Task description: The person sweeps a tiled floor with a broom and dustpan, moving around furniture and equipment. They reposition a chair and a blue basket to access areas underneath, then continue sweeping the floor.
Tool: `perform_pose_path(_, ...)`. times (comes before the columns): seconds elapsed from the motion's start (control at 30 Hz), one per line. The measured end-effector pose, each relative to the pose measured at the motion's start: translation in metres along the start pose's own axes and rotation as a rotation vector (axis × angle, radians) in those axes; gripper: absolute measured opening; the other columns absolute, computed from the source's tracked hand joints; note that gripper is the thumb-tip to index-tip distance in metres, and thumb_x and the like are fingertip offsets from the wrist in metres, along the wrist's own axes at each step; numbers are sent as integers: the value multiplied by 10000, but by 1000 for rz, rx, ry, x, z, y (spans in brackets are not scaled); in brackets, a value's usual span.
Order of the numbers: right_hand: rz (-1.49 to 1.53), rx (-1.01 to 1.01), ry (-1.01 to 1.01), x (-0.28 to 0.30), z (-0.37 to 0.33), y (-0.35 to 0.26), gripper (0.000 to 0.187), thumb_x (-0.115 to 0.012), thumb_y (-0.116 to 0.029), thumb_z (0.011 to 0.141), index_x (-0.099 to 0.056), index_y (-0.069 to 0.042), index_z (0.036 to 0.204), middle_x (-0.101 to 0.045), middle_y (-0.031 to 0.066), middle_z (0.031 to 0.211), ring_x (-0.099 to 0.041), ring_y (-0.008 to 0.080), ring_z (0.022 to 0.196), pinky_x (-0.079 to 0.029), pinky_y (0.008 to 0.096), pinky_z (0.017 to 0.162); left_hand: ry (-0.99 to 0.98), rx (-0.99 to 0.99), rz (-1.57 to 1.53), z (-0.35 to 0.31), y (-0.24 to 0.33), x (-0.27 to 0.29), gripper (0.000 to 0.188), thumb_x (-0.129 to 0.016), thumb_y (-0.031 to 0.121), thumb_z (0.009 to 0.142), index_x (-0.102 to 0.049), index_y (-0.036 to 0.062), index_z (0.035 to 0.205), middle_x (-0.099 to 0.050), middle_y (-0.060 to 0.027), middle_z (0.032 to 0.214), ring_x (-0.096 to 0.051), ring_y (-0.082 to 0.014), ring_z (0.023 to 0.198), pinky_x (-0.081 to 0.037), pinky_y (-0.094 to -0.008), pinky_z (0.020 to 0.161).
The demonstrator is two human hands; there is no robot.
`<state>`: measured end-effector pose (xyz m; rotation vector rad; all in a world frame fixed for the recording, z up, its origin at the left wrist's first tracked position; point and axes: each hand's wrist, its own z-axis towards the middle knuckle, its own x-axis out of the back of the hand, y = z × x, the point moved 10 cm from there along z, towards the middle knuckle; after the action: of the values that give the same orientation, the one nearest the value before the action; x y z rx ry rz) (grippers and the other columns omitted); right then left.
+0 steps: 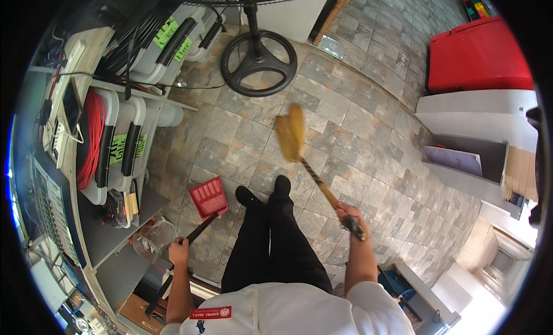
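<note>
The left hand (178, 251) at seven o'clock has its fingers closed around the black handle of a red plastic dustpan (209, 197), which rests on the grey stone-tile floor (357, 139). The right hand (347, 214) at four o'clock grips a yellow straw broom (291, 136), its blurred head raised toward twelve o'clock.

Standing on grey stone-tile floor (357, 139), right hand (349, 213) closed round the striped handle of a blurred straw-yellow broom (291, 136) raised over the tiles, left hand (178, 250) gripping the black handle of a red plastic dustpan (209, 197) beside black shoes, black round fan base (258, 63) ahead.
</note>
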<state>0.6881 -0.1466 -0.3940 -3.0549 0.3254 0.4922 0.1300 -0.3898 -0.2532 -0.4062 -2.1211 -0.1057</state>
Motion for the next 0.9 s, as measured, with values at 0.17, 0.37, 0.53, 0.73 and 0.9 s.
perform_pose_path(0.17, 53, 169, 331, 103, -66, -38, 62, -437, -113, 845, -426, -57, 820, -346, -23, 489, -306, 61, 351, -255, 182, 303, 25, -13, 20, -2, 44, 16, 297, -537, 309, 680, -631, 95, 864, -607, -155, 819, -572, -327, 790, -441, -409, 698)
perform_pose_path(0.37, -141, 230, 254, 33, -161, -24, 245, -482, -73, 817, -469, 0, 1050, -411, -3, 552, -334, 75, 397, -258, 209, 354, 14, -32, 12, -1, 54, 26, 310, -544, 294, 680, -628, 69, 876, -609, -156, 814, -574, -317, 793, -437, -389, 706)
perform_pose_path(0.53, -183, 117, -46, -66, -165, -2, 268, -483, -107, 835, -473, -62, 1099, -363, -34, 526, -308, 50, 386, -253, 195, 347, 24, -60, -21, 4, 57, 28, 303, -543, 303, 690, -635, 55, 837, -606, -171, 792, -576, -314, 778, -436, -386, 702)
perform_pose_path(0.73, -202, 192, -342, -150, 16, -40, 153, -480, -174, 836, -479, -54, 742, -432, -27, 530, -375, 39, 401, -290, 169, 367, 45, -243, 109, -7, 95, 35, 281, -548, 288, 679, -636, 63, 824, -609, -161, 758, -585, -312, 733, -447, -380, 672)
perform_pose_path(0.9, 93, 49, -122, 3, 33, -39, 173, -532, -193, 810, -503, -86, 677, -430, -62, 485, -367, 37, 349, -274, 162, 309, 82, -354, 191, -18, 127, 47, 274, -547, 264, 670, -634, 65, 837, -601, -178, 747, -585, -318, 726, -448, -388, 667)
